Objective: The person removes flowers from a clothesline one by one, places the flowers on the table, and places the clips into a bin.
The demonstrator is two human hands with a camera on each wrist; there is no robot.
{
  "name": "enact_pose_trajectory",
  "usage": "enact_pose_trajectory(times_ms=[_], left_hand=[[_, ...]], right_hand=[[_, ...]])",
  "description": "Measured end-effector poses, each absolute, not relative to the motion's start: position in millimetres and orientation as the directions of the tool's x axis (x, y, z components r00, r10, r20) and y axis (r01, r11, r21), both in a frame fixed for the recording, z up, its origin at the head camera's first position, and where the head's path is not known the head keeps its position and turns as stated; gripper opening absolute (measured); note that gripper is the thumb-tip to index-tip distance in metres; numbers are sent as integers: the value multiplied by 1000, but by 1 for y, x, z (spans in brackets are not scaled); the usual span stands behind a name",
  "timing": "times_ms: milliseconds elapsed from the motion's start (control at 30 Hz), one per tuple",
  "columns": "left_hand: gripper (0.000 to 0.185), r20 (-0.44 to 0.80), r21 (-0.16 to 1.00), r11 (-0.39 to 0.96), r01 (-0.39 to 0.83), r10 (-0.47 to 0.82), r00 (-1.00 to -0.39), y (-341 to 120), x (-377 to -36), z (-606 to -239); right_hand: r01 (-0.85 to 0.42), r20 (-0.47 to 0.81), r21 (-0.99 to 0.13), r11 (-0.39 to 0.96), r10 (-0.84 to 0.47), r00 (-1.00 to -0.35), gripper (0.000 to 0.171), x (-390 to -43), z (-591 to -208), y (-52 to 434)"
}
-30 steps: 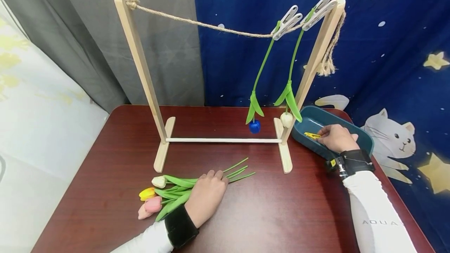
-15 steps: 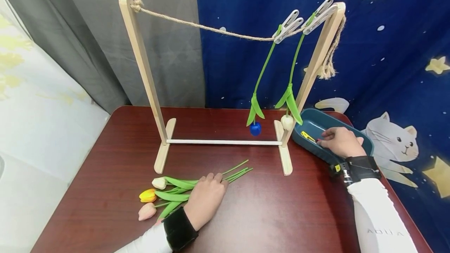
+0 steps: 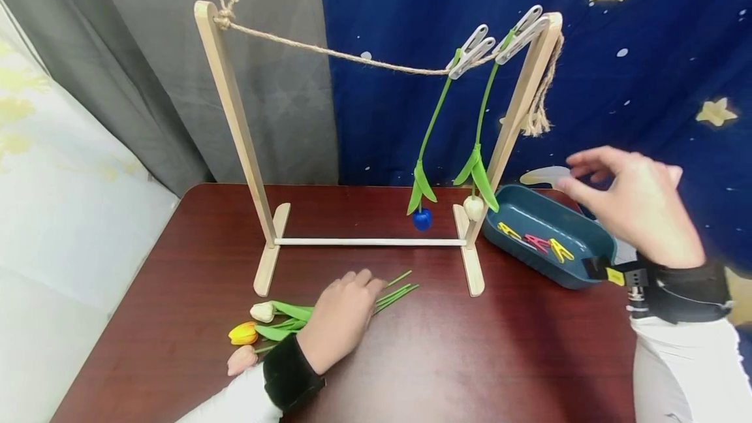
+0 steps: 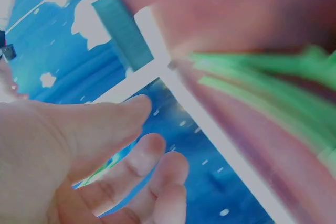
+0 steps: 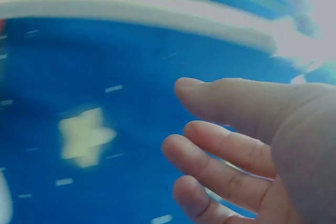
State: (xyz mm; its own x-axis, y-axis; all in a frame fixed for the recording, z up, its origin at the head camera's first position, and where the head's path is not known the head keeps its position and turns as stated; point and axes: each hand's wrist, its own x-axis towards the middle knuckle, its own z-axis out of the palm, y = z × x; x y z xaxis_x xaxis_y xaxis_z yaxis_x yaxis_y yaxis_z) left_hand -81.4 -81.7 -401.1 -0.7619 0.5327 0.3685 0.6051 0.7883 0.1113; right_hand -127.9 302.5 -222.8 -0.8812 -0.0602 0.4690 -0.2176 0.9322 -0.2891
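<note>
Wooden drying rack with two pale uprights and a jute cord [image 3: 352, 57]: our landmark, standing on the dark red table [image 3: 470, 358].

Item, two artificial tulips, one blue-headed [image 3: 422, 219] and one white-headed [image 3: 472, 207]: hung head-down from the cord near the rack's right upright, each stem pinched by a white clothes peg [image 3: 470, 51], so the blooms dangle just above the rack's foot bar.

Item, bunch of artificial tulips with green stems and white, yellow and pink heads [image 3: 264, 328]: lying on the table in front of the rack's left foot. Our left hand [image 3: 341, 318] rests on the stems, fingers loosely straight, seemingly steadying them.

Item, teal plastic tray [image 3: 587, 266]: just right of the rack's right foot, holding yellow and pink pegs [image 3: 537, 242].

Our right hand [image 3: 637, 204]: raised above the tray, fingers spread and empty.
</note>
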Motion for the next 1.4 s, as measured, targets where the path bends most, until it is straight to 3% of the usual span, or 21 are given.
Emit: enact_pose_trajectory(times_ms=[167, 300, 367, 467, 700, 933, 1400], left_hand=[[39, 446, 313, 734, 602, 446, -776, -84, -105, -360], [43, 560, 415, 662, 624, 354, -749, -81, -127, -328], [44, 604, 462, 612, 642, 313, -733, -78, -137, -315], [46, 653, 513, 531, 674, 268, -708, -70, -151, -298], [53, 676, 615, 376, 693, 201, -709, -48, -180, -275], [52, 621, 718, 255, 648, 185, -761, -27, -203, -266], [31, 629, 741, 181, 647, 149, -763, -13, -217, -265]], right_hand=[[-322, 633, -164, 932, -151, -760, 36, -113, -166, 265], [-420, 732, -24, 907, -270, -626, 39, -114, -133, 238], [-471, 755, 56, 881, -346, -557, 40, -120, -120, 226], [-516, 734, 140, 845, -438, -518, 44, -131, -104, 210], [-536, 593, 203, 819, -538, -599, 45, -155, -82, 182], [-484, 485, 234, 843, -532, -694, 38, -167, -77, 171], [-480, 472, 261, 838, -544, -694, 29, -175, -78, 168]])
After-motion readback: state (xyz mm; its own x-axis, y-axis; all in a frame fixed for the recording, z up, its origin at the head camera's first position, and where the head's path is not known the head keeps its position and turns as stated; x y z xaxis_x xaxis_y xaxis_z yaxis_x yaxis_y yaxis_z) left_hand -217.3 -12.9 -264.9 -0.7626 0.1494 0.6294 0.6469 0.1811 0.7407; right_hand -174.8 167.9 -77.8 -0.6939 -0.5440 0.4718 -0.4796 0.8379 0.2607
